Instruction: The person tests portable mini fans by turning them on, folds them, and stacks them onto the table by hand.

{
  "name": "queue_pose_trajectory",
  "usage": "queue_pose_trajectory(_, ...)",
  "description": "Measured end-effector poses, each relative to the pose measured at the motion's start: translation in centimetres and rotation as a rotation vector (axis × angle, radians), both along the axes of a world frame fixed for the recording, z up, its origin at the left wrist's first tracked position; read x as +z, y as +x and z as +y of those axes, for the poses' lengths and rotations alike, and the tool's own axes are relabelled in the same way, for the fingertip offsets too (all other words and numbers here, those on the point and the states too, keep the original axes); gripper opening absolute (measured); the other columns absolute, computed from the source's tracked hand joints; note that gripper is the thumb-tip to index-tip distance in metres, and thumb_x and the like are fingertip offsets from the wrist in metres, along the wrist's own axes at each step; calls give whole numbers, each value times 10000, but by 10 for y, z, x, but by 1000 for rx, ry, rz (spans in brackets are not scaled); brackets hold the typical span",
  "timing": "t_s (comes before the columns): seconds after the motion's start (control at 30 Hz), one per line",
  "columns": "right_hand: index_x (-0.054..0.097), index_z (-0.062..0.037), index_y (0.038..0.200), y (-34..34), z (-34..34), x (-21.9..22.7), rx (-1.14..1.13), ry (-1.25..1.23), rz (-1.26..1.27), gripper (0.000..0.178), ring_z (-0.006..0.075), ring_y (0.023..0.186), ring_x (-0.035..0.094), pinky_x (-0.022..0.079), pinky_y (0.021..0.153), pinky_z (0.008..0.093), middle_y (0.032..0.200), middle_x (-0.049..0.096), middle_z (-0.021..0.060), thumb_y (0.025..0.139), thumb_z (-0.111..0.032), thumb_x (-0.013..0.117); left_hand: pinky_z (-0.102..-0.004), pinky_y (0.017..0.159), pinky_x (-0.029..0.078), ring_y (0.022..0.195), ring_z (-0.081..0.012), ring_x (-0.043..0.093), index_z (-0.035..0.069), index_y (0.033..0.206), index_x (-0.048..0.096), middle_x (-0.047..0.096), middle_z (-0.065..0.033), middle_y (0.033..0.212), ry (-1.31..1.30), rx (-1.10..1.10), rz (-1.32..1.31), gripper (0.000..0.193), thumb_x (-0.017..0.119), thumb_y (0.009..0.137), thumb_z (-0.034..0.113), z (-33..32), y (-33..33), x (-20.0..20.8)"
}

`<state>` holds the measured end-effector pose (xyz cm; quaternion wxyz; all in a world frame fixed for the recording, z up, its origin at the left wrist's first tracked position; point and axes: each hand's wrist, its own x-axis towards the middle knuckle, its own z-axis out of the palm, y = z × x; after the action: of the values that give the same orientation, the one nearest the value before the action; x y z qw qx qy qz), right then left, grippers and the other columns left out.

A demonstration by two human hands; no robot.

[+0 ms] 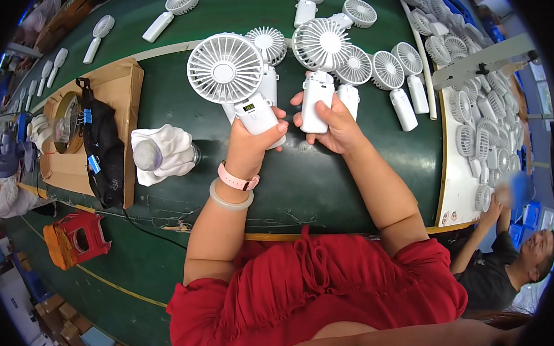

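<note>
A white handheld fan [224, 71] with a small lit display on its handle is gripped in my left hand [253, 143], the thumb lying across the handle's lower part. My right hand [339, 130] is closed round the handle of a second handheld fan [317, 105], whose round head leans away from me. Beyond my left hand, another white fan [267, 45] is partly hidden by the one I hold. More white fans, such as one with its handle toward me [388, 72], lie just past my right hand.
On the left, a cardboard tray [131, 86] holds a black bag [103, 144] and a tape roll. A bundle of white cloth [163, 155] sits beside it. Several fans crowd the white board [450, 189] at right, where another person works. A red stool [83, 238] stands on the floor.
</note>
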<state>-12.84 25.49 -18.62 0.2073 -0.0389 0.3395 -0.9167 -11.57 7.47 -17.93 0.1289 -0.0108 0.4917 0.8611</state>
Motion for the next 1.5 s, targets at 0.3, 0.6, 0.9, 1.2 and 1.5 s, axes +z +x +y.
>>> queue_pose_trajectory(0.3, 271, -85, 1226, -1, -2, -5, -47, 270, 111, 755, 235, 965, 550, 514, 682, 329, 1132, 470, 143, 615, 118, 665, -212, 437, 450, 658, -92, 572, 34, 927, 541, 592, -30, 829, -16, 10, -15, 260, 674, 705, 19, 1, -1, -1)
queue_pose_trajectory(0.6, 424, -57, 1150, -12, 12, -15, -10, 106, 151, 516, 186, 800, 519, 432, 681, 307, 1010, 520, 101, 868, -489, 431, -247, 675, 481, 836, -130, 583, 9, 1012, 515, 605, -50, 883, -219, 70, 169, 361, 669, 686, -16, 1, -2, -9)
queue_pose_trajectory(0.9, 368, -48, 1217, -9, 16, -7, -61, -123, 90, 445, 180, 858, 565, 540, 709, 331, 1029, 530, 91, 867, -265, 534, -403, 985, 254, 983, -261, 520, 56, 1033, 538, 600, -75, 981, -582, -59, 356, 476, 710, 597, 141, 9, 0, -21)
queue_pose_trajectory(1.2, 366, -34, 1217, -15, 12, -2, -269, -64, 3, 361, 196, 987, 549, 469, 847, 349, 1118, 517, 92, 912, -209, 453, -401, 924, 315, 993, -286, 496, 45, 1047, 535, 586, -90, 1011, -806, -65, 535, 493, 693, 584, 107, 10, -2, -15)
queue_pose_trajectory(1.5, 400, -39, 1194, -18, 17, -5, -423, 98, 63, 345, 167, 991, 539, 448, 858, 321, 1083, 539, 75, 871, -99, 506, -400, 894, 345, 951, -320, 523, 31, 1004, 548, 580, -119, 1019, -912, -17, 620, 451, 685, 579, 94, 11, -4, -17)
